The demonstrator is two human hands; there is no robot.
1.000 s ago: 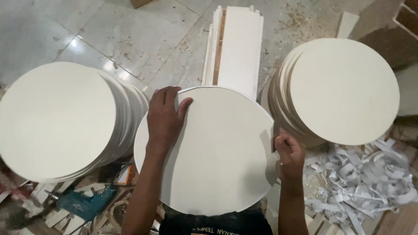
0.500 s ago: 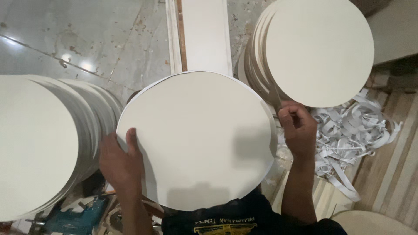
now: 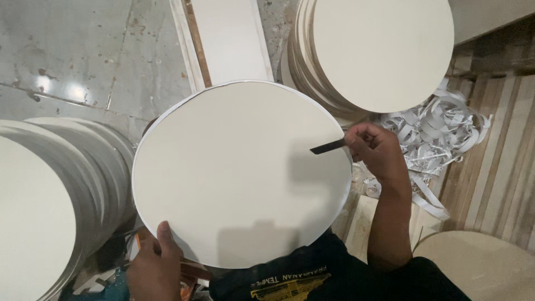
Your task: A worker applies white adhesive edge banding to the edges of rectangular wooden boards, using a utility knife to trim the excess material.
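Clearly a stiff, light round board point(image 3: 239, 173), best held by its rim.
Left hand point(image 3: 156, 267) pinches its near edge; right hand point(image 3: 379, 150) clenches a dark blade point(image 3: 329, 146) at the far-right rim.

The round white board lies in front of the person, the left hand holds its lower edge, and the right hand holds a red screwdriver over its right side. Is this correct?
Not quite. In the head view, the right hand holds a thin dark blade, not a red screwdriver, over the right side of the round white board. The rest is right: the left hand holds its lower edge.
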